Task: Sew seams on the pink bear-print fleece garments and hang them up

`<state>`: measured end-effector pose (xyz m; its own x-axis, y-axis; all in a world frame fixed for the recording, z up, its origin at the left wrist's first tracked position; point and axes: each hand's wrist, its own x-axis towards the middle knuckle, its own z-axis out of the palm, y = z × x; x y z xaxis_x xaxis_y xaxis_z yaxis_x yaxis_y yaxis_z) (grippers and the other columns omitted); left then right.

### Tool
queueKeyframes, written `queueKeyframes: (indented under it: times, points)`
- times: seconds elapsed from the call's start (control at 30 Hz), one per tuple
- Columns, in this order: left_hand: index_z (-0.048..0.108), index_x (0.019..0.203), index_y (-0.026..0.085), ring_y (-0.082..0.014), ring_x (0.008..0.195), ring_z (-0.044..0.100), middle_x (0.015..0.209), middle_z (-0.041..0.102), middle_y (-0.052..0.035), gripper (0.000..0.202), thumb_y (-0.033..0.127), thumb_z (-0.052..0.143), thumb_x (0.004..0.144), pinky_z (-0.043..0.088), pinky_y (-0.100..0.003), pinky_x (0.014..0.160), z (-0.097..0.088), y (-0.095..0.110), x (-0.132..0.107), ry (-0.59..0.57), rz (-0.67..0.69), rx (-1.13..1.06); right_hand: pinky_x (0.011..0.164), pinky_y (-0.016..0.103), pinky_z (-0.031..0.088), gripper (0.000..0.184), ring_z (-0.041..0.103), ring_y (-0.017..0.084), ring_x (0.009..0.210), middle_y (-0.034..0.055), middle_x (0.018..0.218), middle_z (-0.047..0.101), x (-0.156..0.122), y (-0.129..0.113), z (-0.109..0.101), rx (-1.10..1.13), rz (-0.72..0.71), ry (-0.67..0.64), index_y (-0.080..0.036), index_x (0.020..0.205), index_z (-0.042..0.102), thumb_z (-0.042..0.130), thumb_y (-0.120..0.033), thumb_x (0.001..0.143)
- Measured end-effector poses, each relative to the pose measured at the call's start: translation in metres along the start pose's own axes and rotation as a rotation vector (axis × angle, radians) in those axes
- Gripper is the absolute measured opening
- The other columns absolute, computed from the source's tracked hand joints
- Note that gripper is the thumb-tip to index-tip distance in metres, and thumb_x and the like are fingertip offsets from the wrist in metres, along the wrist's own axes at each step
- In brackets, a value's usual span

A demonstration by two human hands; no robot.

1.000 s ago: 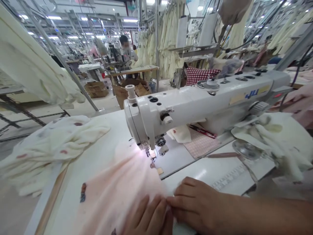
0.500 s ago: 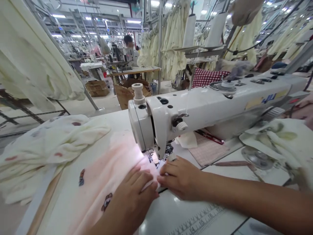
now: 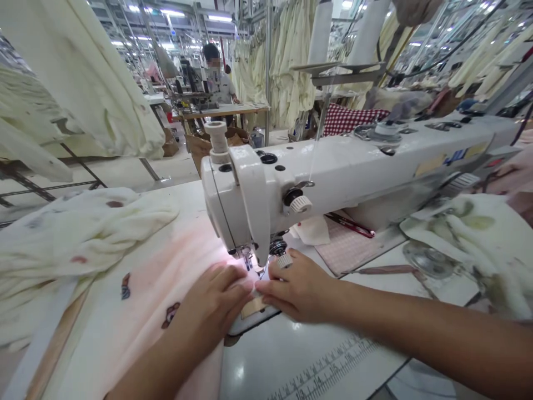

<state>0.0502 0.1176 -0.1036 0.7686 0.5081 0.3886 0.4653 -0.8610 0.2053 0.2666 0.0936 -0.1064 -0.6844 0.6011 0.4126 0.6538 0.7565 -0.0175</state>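
Pale pink printed fabric [image 3: 156, 278] lies on the left of the sewing table, its edge running under the head of a white sewing machine [image 3: 333, 166]. My left hand [image 3: 216, 294] is closed on the fabric just in front of the lit presser foot [image 3: 247, 260], fingers pressed together. Close by on the right, my right hand [image 3: 297, 289] is closed, its thumb and fingertips at the fabric's edge below the tension knob [image 3: 285, 259]. The fingertips of both hands nearly meet; the bit of cloth between them is mostly hidden.
Bunched cream fabric [image 3: 83, 233] lies at the left. Behind the machine's head are dark red tweezers [image 3: 353, 225] on a checked pink cloth [image 3: 345, 247]. More cream cloth [image 3: 470, 239] lies at the right. A ruler scale [image 3: 325, 372] marks the front table. A person [image 3: 219, 83] sits farther back.
Both hands have shifted a little left and up in the picture, as has the machine with the view. A tan patch on the machine bed now shows below the fingertips.
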Motion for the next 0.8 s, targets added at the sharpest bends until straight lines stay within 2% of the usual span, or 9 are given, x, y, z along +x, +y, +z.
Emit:
queueKeyframes:
  times: [0.13,0.27,0.43,0.57,0.67,0.8]
  points:
    - [0.061,0.093,0.022,-0.0177,0.091,0.057,0.101,0.061,-0.0038,0.020,0.028,0.041,0.093,0.046,-0.032,0.077,0.001,-0.015,0.004,0.013,-0.019,0.036,0.070,0.033,0.032,0.024,0.049,0.018,0.075,0.0059,0.084,0.062,0.000,0.002,0.000,0.008,0.007,-0.006,-0.020,0.099,0.063,0.043,-0.031,0.093]
    - [0.063,0.090,0.022,-0.0173,0.080,0.058,0.088,0.063,-0.0032,0.027,0.033,0.039,0.094,0.047,-0.030,0.068,0.002,-0.026,0.007,0.034,-0.067,0.095,0.071,0.034,0.032,0.022,0.049,0.018,0.074,0.0060,0.084,0.062,-0.001,0.000,0.000,0.034,0.022,-0.043,-0.020,0.099,0.063,0.045,-0.030,0.092]
    - [0.064,0.088,0.022,-0.0158,0.074,0.057,0.078,0.061,-0.0016,0.024,0.033,0.043,0.093,0.046,-0.028,0.064,-0.001,-0.030,0.009,0.043,-0.117,0.097,0.073,0.035,0.033,0.021,0.048,0.017,0.074,0.0064,0.086,0.061,-0.002,-0.001,0.001,0.043,0.059,-0.058,-0.021,0.100,0.062,0.046,-0.030,0.091]
    - [0.064,0.084,0.023,-0.0145,0.075,0.058,0.078,0.061,-0.0005,0.020,0.029,0.046,0.091,0.048,-0.028,0.068,-0.004,-0.029,0.013,0.045,-0.142,0.044,0.070,0.033,0.032,0.021,0.047,0.016,0.073,0.0049,0.081,0.059,0.003,0.000,-0.003,0.076,0.048,-0.085,-0.020,0.096,0.064,0.046,-0.029,0.091]
    - [0.063,0.090,0.022,-0.0158,0.081,0.059,0.086,0.062,-0.0027,0.018,0.025,0.046,0.091,0.051,-0.031,0.072,-0.004,-0.007,0.007,0.072,-0.160,0.068,0.066,0.031,0.030,0.020,0.046,0.016,0.072,0.0038,0.077,0.058,0.002,-0.009,-0.018,0.086,-0.003,-0.139,-0.019,0.092,0.065,0.045,-0.023,0.091]
    - [0.060,0.099,0.019,-0.0179,0.086,0.060,0.096,0.062,-0.0061,0.017,0.027,0.049,0.090,0.052,-0.035,0.073,0.004,0.057,-0.024,0.103,-0.168,0.101,0.066,0.031,0.030,0.022,0.045,0.017,0.073,0.0043,0.076,0.057,-0.020,-0.039,-0.041,0.223,-0.030,-0.095,-0.017,0.099,0.062,0.043,-0.020,0.091]
